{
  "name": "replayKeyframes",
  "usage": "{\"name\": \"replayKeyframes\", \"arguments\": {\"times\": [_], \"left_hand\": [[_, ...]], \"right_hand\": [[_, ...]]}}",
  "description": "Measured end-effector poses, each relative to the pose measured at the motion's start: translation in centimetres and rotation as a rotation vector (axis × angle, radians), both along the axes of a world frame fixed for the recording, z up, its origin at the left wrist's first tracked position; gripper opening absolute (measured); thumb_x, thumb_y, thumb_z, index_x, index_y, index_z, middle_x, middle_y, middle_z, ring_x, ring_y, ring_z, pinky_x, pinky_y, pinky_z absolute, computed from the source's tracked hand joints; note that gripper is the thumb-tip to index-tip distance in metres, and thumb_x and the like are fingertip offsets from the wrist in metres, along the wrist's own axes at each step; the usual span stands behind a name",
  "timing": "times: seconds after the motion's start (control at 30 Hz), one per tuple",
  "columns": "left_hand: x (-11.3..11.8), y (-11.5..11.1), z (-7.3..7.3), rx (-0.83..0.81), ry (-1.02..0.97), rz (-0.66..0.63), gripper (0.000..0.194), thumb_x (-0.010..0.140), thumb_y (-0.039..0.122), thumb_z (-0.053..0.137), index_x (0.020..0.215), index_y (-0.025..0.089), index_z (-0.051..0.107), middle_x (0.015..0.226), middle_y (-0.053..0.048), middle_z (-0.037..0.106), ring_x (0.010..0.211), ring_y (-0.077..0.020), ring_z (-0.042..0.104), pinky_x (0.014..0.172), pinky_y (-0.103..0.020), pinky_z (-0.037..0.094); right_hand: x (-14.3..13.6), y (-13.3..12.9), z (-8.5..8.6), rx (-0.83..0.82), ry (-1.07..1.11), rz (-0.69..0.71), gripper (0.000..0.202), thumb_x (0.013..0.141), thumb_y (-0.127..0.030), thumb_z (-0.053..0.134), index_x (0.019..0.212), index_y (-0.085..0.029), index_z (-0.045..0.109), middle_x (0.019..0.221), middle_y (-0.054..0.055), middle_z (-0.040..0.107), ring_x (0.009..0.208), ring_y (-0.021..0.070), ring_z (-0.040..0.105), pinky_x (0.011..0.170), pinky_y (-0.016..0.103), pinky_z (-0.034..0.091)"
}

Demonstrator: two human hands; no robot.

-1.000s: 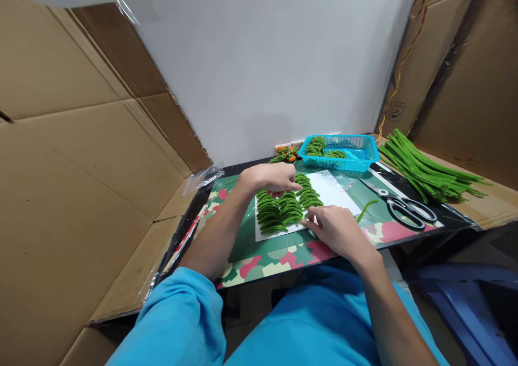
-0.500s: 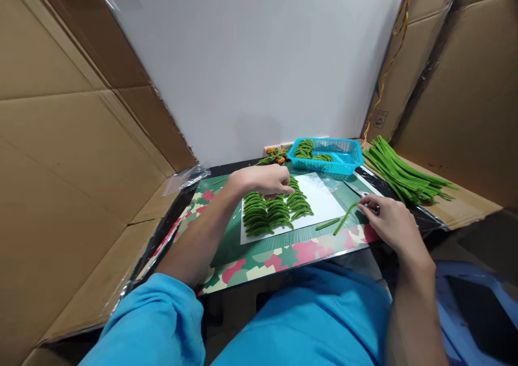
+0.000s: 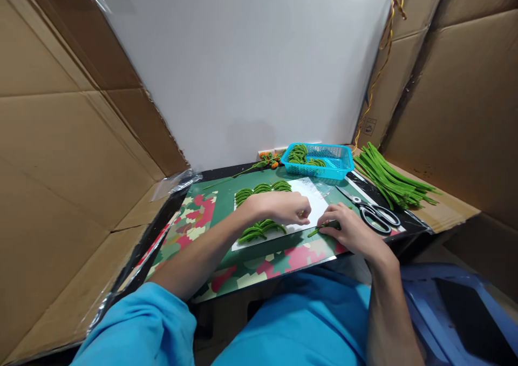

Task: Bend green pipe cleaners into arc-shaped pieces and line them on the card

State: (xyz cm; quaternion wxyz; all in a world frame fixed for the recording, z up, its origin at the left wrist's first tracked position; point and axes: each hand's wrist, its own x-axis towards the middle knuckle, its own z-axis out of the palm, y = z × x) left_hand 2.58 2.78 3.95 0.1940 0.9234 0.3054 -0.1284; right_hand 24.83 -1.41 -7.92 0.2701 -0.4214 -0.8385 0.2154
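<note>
My left hand point(image 3: 289, 209) is closed over the white sheet point(image 3: 297, 189), its fingertips curled under; whatever they hold is hidden. My right hand point(image 3: 350, 228) pinches at a green pipe cleaner piece point(image 3: 313, 232) by the sheet's lower right edge, most of the piece hidden by the fingers. Rows of curved green pipe cleaner pieces point(image 3: 263, 188) lie on the sheet, partly covered by my left hand and forearm. Black-handled scissors point(image 3: 374, 215) lie to the right of my right hand, blades pointing away to the upper left.
A blue plastic basket point(image 3: 343, 166) with bundles of curved green pieces stands at the back. A pile of long green pipe cleaners point(image 3: 392, 180) lies at right. Orange flowers on green stems point(image 3: 269, 160) are left of the basket. Cardboard walls point(image 3: 60, 150) flank the table.
My left hand has moved right and nearer to me, away from the rows. My right hand has moved left to the short piece, uncovering the scissors. The view has shifted slightly.
</note>
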Motion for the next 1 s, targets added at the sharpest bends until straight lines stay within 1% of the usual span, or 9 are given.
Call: {"name": "replayKeyframes", "arguments": {"times": [0.13,0.23,0.33,0.47,0.53,0.6,0.7,0.83,1.0], "left_hand": [[-0.7,0.4,0.9,0.055,-0.093,0.044,0.026,0.1,0.033,0.055,0.085,0.017,0.069,0.075,-0.002,0.064,0.061,-0.0139,0.05,0.057,-0.029,0.029],[-0.8,0.2,1.7,0.11,-0.149,0.092,0.032,0.104,0.039,0.052,0.088,0.017,0.069,0.074,-0.002,0.064,0.061,-0.0136,0.049,0.059,-0.029,0.029],[-0.6,-0.1,2.0,0.113,-0.222,0.074,0.04,0.107,0.047,0.051,0.092,0.016,0.07,0.078,-0.003,0.066,0.064,-0.0136,0.051,0.059,-0.029,0.03],[-0.3,-0.2,1.9,0.136,-0.319,0.013,0.032,0.108,0.038,0.05,0.093,0.016,0.068,0.081,-0.003,0.066,0.066,-0.0128,0.052,0.061,-0.028,0.032],[-0.3,-0.2,1.9,0.144,-0.374,0.026,0.031,0.108,0.036,0.05,0.091,0.016,0.066,0.078,-0.002,0.064,0.065,-0.0123,0.052,0.06,-0.028,0.032],[-0.4,-0.3,2.1,0.132,-0.442,0.053,0.029,0.107,0.037,0.054,0.091,0.016,0.065,0.077,-0.001,0.064,0.064,-0.0118,0.052,0.059,-0.027,0.034],[-0.5,-0.4,2.4,0.043,-0.55,0.095,0.025,0.105,0.037,0.059,0.094,0.016,0.063,0.08,-0.001,0.064,0.065,-0.0109,0.055,0.06,-0.025,0.04],[-0.5,-0.4,2.4,-0.156,-0.665,0.15,0.031,0.106,0.046,0.057,0.098,0.016,0.061,0.08,0.0,0.063,0.058,-0.0097,0.056,0.055,-0.024,0.042],[-0.3,-0.2,2.1,-0.299,-0.78,0.192,0.04,0.102,0.055,0.063,0.097,0.015,0.061,0.079,0.0,0.063,0.055,-0.0088,0.056,0.051,-0.023,0.043]], "right_hand": [[-0.7,0.2,-0.1,0.063,0.056,-0.007,0.02,0.103,-0.019,0.06,0.089,-0.025,0.073,0.102,0.005,0.069,0.097,0.0255,0.056,0.086,0.038,0.046],[-0.9,-0.1,0.7,0.175,0.164,-0.075,0.016,0.106,-0.019,0.055,0.097,-0.025,0.067,0.105,0.005,0.068,0.1,0.0257,0.057,0.088,0.038,0.046],[-1.3,-0.6,1.8,0.284,0.281,-0.153,0.012,0.107,-0.023,0.055,0.098,-0.025,0.064,0.102,0.004,0.07,0.096,0.0248,0.057,0.087,0.037,0.046],[-2.1,-1.3,2.6,0.355,0.428,-0.197,0.007,0.105,-0.024,0.062,0.103,-0.025,0.068,0.096,0.002,0.072,0.087,0.0218,0.06,0.078,0.034,0.047],[-2.4,-1.5,2.6,0.361,0.463,-0.207,0.01,0.104,-0.024,0.065,0.111,-0.025,0.071,0.094,0.002,0.072,0.083,0.0207,0.061,0.075,0.033,0.048],[-2.6,-1.5,2.6,0.353,0.475,-0.205,0.012,0.103,-0.025,0.066,0.112,-0.025,0.073,0.09,0.002,0.071,0.08,0.02,0.06,0.073,0.033,0.048],[-2.6,-1.6,2.6,0.343,0.506,-0.193,0.007,0.102,-0.025,0.067,0.104,-0.025,0.074,0.09,0.002,0.073,0.079,0.0194,0.06,0.072,0.032,0.048],[-2.6,-1.8,3.0,0.34,0.54,-0.156,0.003,0.1,-0.025,0.071,0.102,-0.025,0.074,0.095,0.002,0.075,0.088,0.021,0.062,0.077,0.034,0.05],[-2.9,-1.7,3.1,0.48,0.578,-0.178,0.009,0.097,-0.023,0.074,0.103,-0.027,0.079,0.096,0.004,0.075,0.093,0.0235,0.064,0.082,0.039,0.054]]}}
